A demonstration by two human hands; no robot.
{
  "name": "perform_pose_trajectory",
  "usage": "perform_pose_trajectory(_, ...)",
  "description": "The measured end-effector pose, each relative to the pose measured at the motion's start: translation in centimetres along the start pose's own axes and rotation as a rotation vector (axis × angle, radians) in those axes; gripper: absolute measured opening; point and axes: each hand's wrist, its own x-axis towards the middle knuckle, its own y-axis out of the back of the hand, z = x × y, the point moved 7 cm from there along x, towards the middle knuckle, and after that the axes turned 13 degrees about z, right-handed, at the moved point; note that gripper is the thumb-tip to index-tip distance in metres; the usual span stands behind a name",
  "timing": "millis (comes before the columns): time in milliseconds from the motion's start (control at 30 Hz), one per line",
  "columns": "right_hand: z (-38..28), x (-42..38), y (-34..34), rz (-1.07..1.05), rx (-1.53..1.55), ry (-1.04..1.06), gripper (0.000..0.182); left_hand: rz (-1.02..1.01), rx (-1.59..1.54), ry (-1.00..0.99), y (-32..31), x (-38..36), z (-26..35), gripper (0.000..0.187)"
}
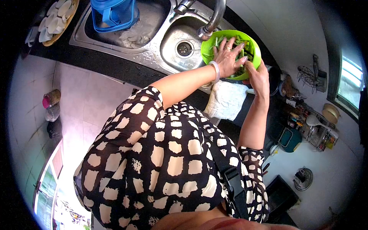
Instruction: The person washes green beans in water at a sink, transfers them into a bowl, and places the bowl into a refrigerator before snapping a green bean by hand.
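A bright green colander [256, 46] with cut green vegetable pieces [245, 42], like chopped green beans, stands at the right end of the sink. My left hand [227, 63], with a ring and a bangle, lies on the pieces, fingers spread. At the colander's near right side, my right hand [258, 74] grips the rim, its thumb on the inside edge. Part of the right hand's fingers is hidden behind the colander wall. Just to the left hangs the faucet [205, 33] over the small sink bowl [168, 51].
A blue, clear-sided bag or container [115, 17] sits in the larger left basin. A folded white cloth [227, 100] lies on the counter edge below the colander. White cups on a tray [57, 21] stand far left. Racks and utensils [316, 122] line the right wall.
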Motion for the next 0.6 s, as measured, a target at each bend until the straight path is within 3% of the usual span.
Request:
perform_pose_trajectory(167,-0.92,-0.79,0.0,-0.031,-0.007,-0.083,0.046,-0.006,-0.009,0.012,0.1,-0.11,-0.21,0.058)
perform_pose_trajectory(600,-0.85,-0.71,-0.44,-0.034,-0.024,-0.064,0.047,0.06,-0.029,-0.025,0.28,-0.29,-0.59,0.057)
